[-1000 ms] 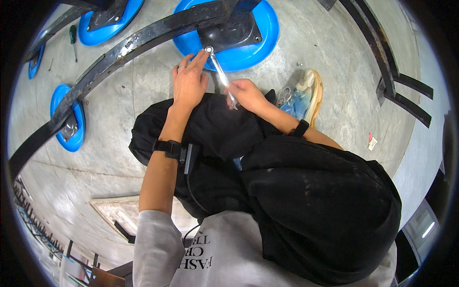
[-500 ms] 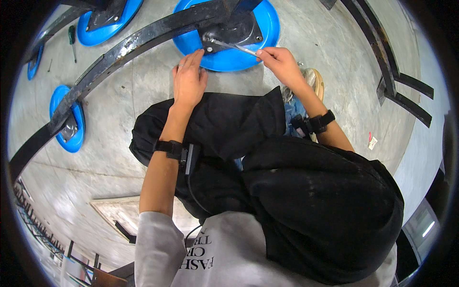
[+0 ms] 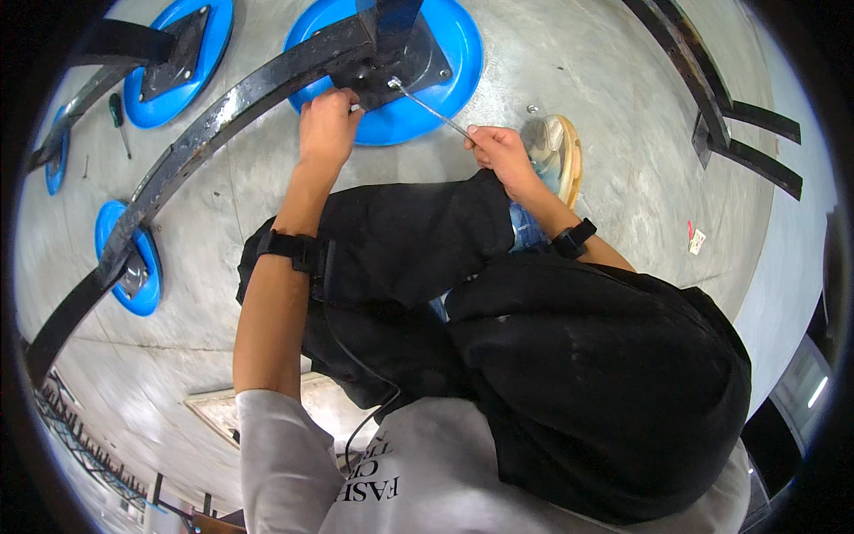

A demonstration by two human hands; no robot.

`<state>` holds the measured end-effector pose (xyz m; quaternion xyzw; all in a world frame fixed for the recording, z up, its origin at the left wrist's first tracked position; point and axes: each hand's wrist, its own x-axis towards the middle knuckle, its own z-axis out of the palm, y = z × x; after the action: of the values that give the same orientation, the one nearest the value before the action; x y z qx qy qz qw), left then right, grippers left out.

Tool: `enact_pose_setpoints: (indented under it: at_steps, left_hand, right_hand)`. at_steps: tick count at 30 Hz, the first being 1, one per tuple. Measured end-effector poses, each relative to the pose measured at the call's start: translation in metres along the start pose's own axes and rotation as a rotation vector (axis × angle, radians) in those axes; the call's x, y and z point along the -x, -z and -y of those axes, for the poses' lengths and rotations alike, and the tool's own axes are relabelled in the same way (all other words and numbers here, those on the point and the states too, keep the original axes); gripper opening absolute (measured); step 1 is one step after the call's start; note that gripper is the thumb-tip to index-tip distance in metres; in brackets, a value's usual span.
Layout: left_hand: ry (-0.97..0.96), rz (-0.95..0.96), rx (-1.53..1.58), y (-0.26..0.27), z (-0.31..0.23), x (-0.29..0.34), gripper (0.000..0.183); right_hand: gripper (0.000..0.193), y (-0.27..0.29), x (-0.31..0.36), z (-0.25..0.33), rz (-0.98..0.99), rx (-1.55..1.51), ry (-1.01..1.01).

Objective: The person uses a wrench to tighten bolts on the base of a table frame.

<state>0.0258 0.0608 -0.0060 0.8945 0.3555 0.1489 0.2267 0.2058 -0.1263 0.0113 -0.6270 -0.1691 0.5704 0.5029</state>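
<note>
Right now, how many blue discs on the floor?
4: one under the plate at the hands, one upper left, one left, one at far-left edge. More may be hidden.

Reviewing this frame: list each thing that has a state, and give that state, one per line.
left hand: closed, pressing on the black base plate
right hand: gripped on the handle end of the wrench
wrench: slanted, head on a bolt of the base plate
black base plate: flat on the blue disc
curved black rail: lying across the concrete floor
screwdriver: lying loose on the floor, untouched
</note>
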Motion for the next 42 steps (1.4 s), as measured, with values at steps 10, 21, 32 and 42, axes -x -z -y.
enact_pose_setpoints:
  at_steps: [10, 21, 32, 42]
  left_hand:
    - [0.139, 0.172, -0.458, 0.005, -0.014, -0.008, 0.033]
    - [0.099, 0.338, -0.478, 0.012, -0.021, -0.005, 0.027]
    - [0.067, 0.334, -0.473, 0.014, -0.016, -0.005, 0.029]
    - [-0.076, -0.004, -0.434, 0.0, -0.009, -0.002, 0.03]
  right_hand:
    - [0.03, 0.004, -0.004, -0.004, 0.045, 0.036, -0.051]
    - [0.029, 0.005, -0.004, -0.008, 0.043, 0.056, -0.095]
    - [0.029, 0.003, -0.006, -0.008, 0.044, 0.071, -0.109]
    - [0.029, 0.005, -0.005, -0.007, 0.067, 0.075, -0.126]
